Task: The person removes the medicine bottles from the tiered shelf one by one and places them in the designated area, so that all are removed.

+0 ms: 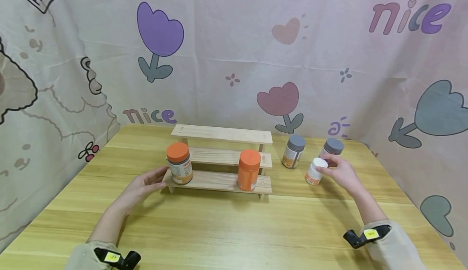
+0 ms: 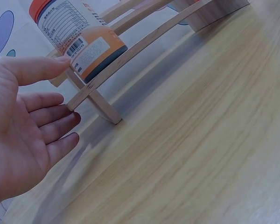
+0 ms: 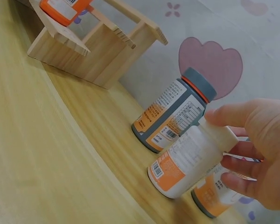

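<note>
A three-step wooden rack (image 1: 221, 133) stands on the table. On its lowest step are an orange-lidded grey bottle (image 1: 180, 164) at the left and an all-orange bottle (image 1: 248, 171) at the right. My left hand (image 1: 144, 186) is at the rack's left end, its fingers loosely extended beside the lowest step's edge in the left wrist view. My right hand (image 1: 341, 173) pinches the cap of a small white bottle (image 3: 179, 161) between thumb and fingers. The bottle has an orange-and-white label and leans slightly; whether its base touches the table I cannot tell.
Two grey-lidded bottles stand right of the rack: one (image 1: 293, 152) beside it, the other (image 1: 333, 146) behind my right hand and partly hidden. A printed cloth (image 1: 226, 30) hangs behind the wooden table (image 1: 219, 229).
</note>
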`<action>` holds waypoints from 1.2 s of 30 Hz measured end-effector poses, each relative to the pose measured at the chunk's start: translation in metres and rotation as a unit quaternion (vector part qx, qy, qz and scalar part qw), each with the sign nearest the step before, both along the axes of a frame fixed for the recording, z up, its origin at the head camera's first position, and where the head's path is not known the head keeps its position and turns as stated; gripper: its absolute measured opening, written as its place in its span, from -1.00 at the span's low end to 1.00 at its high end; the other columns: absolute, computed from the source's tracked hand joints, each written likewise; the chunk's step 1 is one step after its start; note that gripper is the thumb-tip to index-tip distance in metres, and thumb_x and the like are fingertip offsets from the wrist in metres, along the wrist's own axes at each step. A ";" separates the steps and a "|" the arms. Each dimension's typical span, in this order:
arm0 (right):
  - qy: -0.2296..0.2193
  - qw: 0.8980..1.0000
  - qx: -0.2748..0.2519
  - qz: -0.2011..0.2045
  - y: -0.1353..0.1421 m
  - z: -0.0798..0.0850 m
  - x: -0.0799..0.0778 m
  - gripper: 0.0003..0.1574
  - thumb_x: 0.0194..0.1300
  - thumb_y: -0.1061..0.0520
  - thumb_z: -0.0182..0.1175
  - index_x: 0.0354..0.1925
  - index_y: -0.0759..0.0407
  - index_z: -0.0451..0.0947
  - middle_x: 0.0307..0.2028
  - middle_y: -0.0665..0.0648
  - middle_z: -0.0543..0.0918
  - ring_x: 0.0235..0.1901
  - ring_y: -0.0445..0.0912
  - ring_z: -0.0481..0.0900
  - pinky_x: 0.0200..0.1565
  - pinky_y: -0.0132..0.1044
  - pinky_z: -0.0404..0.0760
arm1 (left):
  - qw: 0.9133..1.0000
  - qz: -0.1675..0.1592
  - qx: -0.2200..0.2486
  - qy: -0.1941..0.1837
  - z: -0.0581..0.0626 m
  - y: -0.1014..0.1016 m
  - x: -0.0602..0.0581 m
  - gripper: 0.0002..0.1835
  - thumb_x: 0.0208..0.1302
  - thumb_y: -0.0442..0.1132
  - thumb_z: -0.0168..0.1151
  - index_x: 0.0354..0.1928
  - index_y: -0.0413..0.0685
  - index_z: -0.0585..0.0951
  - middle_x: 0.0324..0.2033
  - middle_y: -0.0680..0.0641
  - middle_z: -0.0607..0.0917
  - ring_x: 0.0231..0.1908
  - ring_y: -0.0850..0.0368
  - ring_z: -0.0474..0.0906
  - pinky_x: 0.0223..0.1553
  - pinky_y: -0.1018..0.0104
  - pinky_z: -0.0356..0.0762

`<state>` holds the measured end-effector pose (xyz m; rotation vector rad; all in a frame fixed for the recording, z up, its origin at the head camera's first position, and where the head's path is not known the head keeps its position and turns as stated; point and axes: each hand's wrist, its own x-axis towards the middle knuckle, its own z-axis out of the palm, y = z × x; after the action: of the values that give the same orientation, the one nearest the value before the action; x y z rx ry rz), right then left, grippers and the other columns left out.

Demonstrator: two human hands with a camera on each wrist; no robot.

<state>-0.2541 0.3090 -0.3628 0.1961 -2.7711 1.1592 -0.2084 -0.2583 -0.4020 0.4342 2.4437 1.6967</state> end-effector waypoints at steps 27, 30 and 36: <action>0.011 1.000 -0.028 -0.005 0.000 0.017 0.006 -0.30 0.26 0.02 0.20 0.19 0.45 0.28 -0.02 0.39 0.49 -0.04 0.08 0.42 -0.19 -0.48 0.45 | 1.000 -0.002 -0.001 -0.004 0.001 -0.001 -0.002 -0.32 0.34 -0.23 0.07 0.36 -0.41 0.06 0.33 -0.39 0.10 0.31 -0.30 0.01 0.21 -0.12 0.07; 0.016 0.999 -0.033 -0.002 -0.002 0.021 0.006 -0.29 0.27 0.01 0.19 0.20 0.43 0.28 -0.01 0.40 0.48 -0.05 0.02 0.42 -0.23 -0.51 0.48 | 1.000 -0.002 -0.002 -0.005 0.001 -0.001 -0.002 -0.31 0.33 -0.22 0.07 0.36 -0.41 0.06 0.33 -0.39 0.10 0.31 -0.30 0.01 0.21 -0.09 0.09; 0.011 0.999 -0.044 0.011 -0.010 0.030 0.007 -0.25 0.27 -0.04 0.18 0.26 0.36 0.24 0.05 0.36 0.46 -0.09 -0.15 0.41 -0.24 -0.49 0.51 | 1.000 -0.002 -0.001 -0.007 0.002 0.000 -0.002 -0.30 0.33 -0.21 0.08 0.36 -0.41 0.05 0.33 -0.40 0.09 0.31 -0.30 0.00 0.22 -0.11 0.06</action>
<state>-0.2474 0.2991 -0.3331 0.2289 -2.6995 1.2733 -0.2099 -0.2587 -0.4004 0.4254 2.4332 1.6898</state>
